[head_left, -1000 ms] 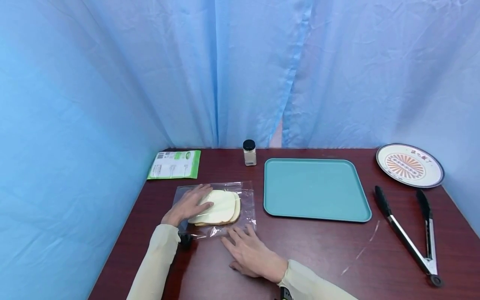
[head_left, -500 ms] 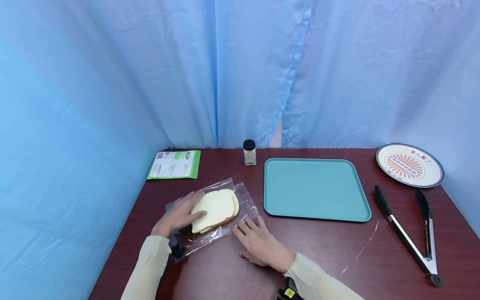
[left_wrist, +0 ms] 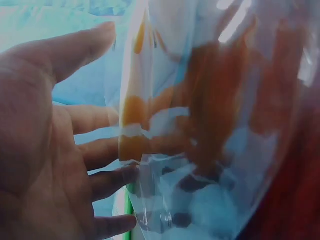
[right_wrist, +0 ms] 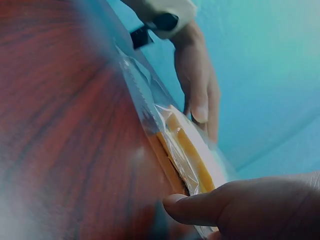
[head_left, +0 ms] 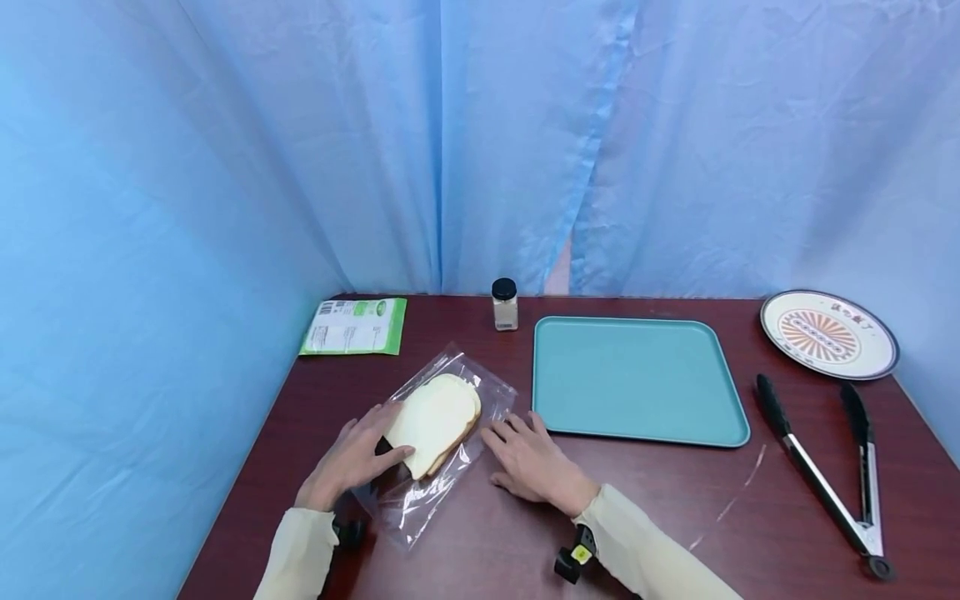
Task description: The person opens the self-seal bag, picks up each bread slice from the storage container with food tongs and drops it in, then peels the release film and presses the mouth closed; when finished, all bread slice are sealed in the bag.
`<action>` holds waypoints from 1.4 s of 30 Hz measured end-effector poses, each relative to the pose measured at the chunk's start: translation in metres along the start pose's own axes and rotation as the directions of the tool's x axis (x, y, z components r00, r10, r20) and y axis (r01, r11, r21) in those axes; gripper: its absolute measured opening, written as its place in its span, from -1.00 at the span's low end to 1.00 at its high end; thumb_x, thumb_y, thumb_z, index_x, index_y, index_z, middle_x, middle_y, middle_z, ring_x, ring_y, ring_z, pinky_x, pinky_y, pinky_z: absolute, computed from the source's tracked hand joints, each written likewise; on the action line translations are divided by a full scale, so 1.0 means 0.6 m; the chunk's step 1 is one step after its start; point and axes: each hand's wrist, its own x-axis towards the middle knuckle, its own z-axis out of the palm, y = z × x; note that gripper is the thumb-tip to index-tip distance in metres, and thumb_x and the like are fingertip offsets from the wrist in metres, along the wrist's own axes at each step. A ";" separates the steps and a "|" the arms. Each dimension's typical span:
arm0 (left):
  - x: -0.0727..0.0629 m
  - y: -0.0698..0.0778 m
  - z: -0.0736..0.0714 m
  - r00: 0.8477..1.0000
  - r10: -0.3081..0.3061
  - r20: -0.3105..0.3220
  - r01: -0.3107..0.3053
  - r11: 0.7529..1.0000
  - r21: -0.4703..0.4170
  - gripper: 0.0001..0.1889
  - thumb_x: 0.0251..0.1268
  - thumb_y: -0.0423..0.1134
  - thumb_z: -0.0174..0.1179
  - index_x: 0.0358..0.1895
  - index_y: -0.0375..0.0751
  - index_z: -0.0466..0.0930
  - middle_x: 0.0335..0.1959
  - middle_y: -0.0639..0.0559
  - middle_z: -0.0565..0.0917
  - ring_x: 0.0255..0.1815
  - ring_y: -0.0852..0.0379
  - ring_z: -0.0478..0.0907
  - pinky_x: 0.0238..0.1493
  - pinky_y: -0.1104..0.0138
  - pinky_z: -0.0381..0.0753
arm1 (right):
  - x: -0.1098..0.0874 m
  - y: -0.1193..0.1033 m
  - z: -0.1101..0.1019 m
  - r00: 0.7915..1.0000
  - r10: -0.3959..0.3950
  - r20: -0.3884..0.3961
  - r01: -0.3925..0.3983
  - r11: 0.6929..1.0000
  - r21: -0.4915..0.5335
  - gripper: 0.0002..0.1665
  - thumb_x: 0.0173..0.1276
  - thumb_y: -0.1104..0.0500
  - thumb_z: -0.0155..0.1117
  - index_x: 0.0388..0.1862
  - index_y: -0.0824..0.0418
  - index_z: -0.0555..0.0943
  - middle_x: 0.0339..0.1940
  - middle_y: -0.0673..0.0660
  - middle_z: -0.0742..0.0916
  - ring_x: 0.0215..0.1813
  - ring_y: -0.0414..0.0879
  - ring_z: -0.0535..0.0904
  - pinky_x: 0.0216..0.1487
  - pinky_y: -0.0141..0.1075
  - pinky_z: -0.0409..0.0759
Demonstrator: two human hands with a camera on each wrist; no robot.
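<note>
A clear plastic bag (head_left: 416, 510) lies slantwise on the table with stacked bread slices (head_left: 433, 421) inside. Along its left side, my left hand (head_left: 352, 457) rests with loosely bent fingers, its thumb near the bread. The left wrist view shows the spread fingers of the left hand (left_wrist: 60, 150) against the crinkled film. Across from it, my right hand (head_left: 536, 465) touches the bag's right edge with relaxed fingers. In the right wrist view the thumb of the right hand (right_wrist: 240, 205) lies at the film beside the brown crusts (right_wrist: 192, 155).
A teal tray (head_left: 641, 379) lies to the right of the bag. Tongs (head_left: 825, 492) lie spread at far right, below a patterned plate (head_left: 828, 335). A black-capped jar (head_left: 505, 306) and a green-and-white packet (head_left: 352, 327) stand and lie at the back.
The bag and bread have turned counter-clockwise, from nearly level to slanting up to the right. My left hand has moved toward me; my right hand has moved slightly right and away.
</note>
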 end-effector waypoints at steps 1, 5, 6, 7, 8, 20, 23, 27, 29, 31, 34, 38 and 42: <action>-0.005 0.001 0.002 1.000 -0.002 -0.004 0.002 1.000 0.000 -0.13 0.35 0.16 0.21 0.58 -0.19 0.12 0.57 -0.22 0.27 0.59 -0.31 0.17 0.47 -0.40 0.12 | 0.003 0.002 0.000 1.000 0.005 0.005 -0.005 1.000 0.011 -0.27 0.28 -0.22 0.39 0.33 0.07 0.48 0.22 0.07 0.65 0.29 0.09 0.55 0.29 0.14 0.49; -0.024 0.007 0.009 1.000 -0.016 -0.013 0.015 1.000 -0.017 -0.09 0.33 0.20 0.22 0.59 -0.20 0.09 0.56 -0.23 0.27 0.58 -0.31 0.20 0.45 -0.39 0.18 | 0.016 0.007 0.000 0.999 0.023 0.029 -0.024 0.999 0.049 -0.30 0.34 -0.20 0.34 0.35 0.08 0.47 0.25 0.08 0.64 0.29 0.09 0.55 0.31 0.17 0.47; -0.028 0.009 0.011 1.000 -0.020 -0.013 0.020 1.000 -0.019 -0.08 0.33 0.21 0.21 0.59 -0.20 0.07 0.56 -0.24 0.27 0.57 -0.31 0.20 0.44 -0.39 0.19 | 0.019 0.009 0.000 0.999 0.028 0.035 -0.030 0.998 0.054 -0.31 0.36 -0.19 0.31 0.36 0.09 0.47 0.26 0.09 0.64 0.29 0.09 0.55 0.32 0.18 0.46; -0.033 0.011 0.012 1.000 -0.021 -0.016 0.020 0.999 -0.024 -0.07 0.33 0.22 0.21 0.59 -0.21 0.07 0.56 -0.24 0.28 0.57 -0.31 0.21 0.42 -0.40 0.21 | 0.022 0.010 0.000 0.999 0.033 0.040 -0.036 0.997 0.062 -0.32 0.38 -0.19 0.30 0.37 0.09 0.47 0.27 0.09 0.64 0.30 0.09 0.55 0.33 0.19 0.45; -0.037 0.014 0.014 1.000 -0.024 -0.017 0.024 0.999 -0.027 -0.07 0.33 0.23 0.21 0.59 -0.20 0.06 0.56 -0.24 0.28 0.57 -0.30 0.21 0.42 -0.39 0.22 | 0.025 0.012 0.000 0.998 0.038 0.044 -0.041 0.997 0.070 -0.33 0.40 -0.18 0.28 0.37 0.10 0.47 0.28 0.10 0.64 0.30 0.10 0.55 0.33 0.20 0.45; -0.080 0.051 0.041 0.992 -0.094 -0.086 0.094 0.996 -0.002 -0.05 0.30 0.22 0.24 0.58 -0.26 0.08 0.53 -0.26 0.31 0.52 -0.28 0.30 0.37 -0.36 0.31 | 0.035 0.027 -0.002 0.988 0.123 0.096 -0.139 0.973 0.183 -0.38 0.50 -0.12 0.16 0.43 0.11 0.42 0.38 0.27 0.57 0.36 0.18 0.53 0.38 0.28 0.39; -0.088 0.060 0.048 0.988 -0.086 -0.131 0.088 0.996 0.007 -0.08 0.31 0.18 0.24 0.56 -0.31 0.12 0.51 -0.28 0.33 0.49 -0.30 0.33 0.32 -0.35 0.37 | 0.033 0.031 -0.004 0.988 0.127 0.092 -0.142 0.973 0.182 -0.42 0.54 -0.07 0.12 0.43 0.10 0.41 0.34 0.26 0.60 0.33 0.18 0.56 0.36 0.27 0.41; -0.094 0.067 0.052 0.983 -0.081 -0.166 0.085 0.996 0.017 -0.10 0.31 0.18 0.24 0.54 -0.32 0.16 0.50 -0.28 0.36 0.47 -0.32 0.36 0.29 -0.34 0.42 | 0.029 0.035 -0.009 0.988 0.123 0.097 -0.141 0.968 0.209 -0.41 0.54 -0.06 0.12 0.45 0.11 0.39 0.29 0.24 0.64 0.31 0.17 0.58 0.36 0.24 0.42; -0.094 0.068 0.051 0.982 -0.085 -0.168 0.089 0.996 0.016 -0.10 0.31 0.19 0.24 0.54 -0.31 0.18 0.49 -0.28 0.37 0.47 -0.32 0.37 0.29 -0.33 0.42 | 0.027 0.038 -0.011 0.988 0.121 0.099 -0.141 0.963 0.231 -0.40 0.53 -0.07 0.13 0.45 0.12 0.39 0.28 0.24 0.65 0.31 0.16 0.58 0.33 0.22 0.44; -0.093 0.067 0.050 0.983 -0.085 -0.164 0.089 0.996 0.018 -0.10 0.31 0.21 0.23 0.54 -0.29 0.18 0.49 -0.27 0.38 0.46 -0.31 0.38 0.28 -0.31 0.43 | 0.024 0.041 -0.011 0.987 0.126 0.096 -0.147 0.956 0.253 -0.38 0.52 -0.07 0.14 0.46 0.13 0.39 0.28 0.24 0.65 0.32 0.15 0.58 0.31 0.20 0.47; -0.092 0.064 0.047 0.981 -0.068 -0.181 0.075 0.997 0.029 -0.12 0.30 0.20 0.25 0.53 -0.29 0.21 0.45 -0.29 0.42 0.42 -0.29 0.43 0.27 -0.25 0.50 | 0.022 0.044 -0.012 0.984 0.155 0.085 -0.174 0.932 0.318 -0.33 0.50 -0.07 0.18 0.47 0.17 0.37 0.31 0.26 0.64 0.34 0.15 0.57 0.30 0.18 0.51; -0.088 0.058 0.035 0.974 -0.041 -0.224 0.046 0.999 0.018 -0.14 0.29 0.14 0.29 0.50 -0.31 0.25 0.42 -0.35 0.45 0.36 -0.31 0.49 0.25 -0.15 0.57 | 0.020 0.047 -0.014 0.970 0.229 0.080 -0.240 0.853 0.464 -0.27 0.48 -0.04 0.22 0.50 0.23 0.32 0.39 0.30 0.57 0.42 0.17 0.51 0.39 0.12 0.50; -0.081 0.052 0.012 0.972 -0.049 -0.229 0.049 0.999 -0.006 -0.13 0.31 0.12 0.29 0.52 -0.31 0.20 0.44 -0.40 0.39 0.36 -0.35 0.48 0.26 -0.16 0.58 | 0.016 0.045 -0.020 0.950 0.313 0.009 -0.277 0.828 0.487 -0.29 0.44 0.01 0.27 0.45 0.31 0.37 0.36 0.35 0.58 0.41 0.22 0.49 0.43 0.13 0.46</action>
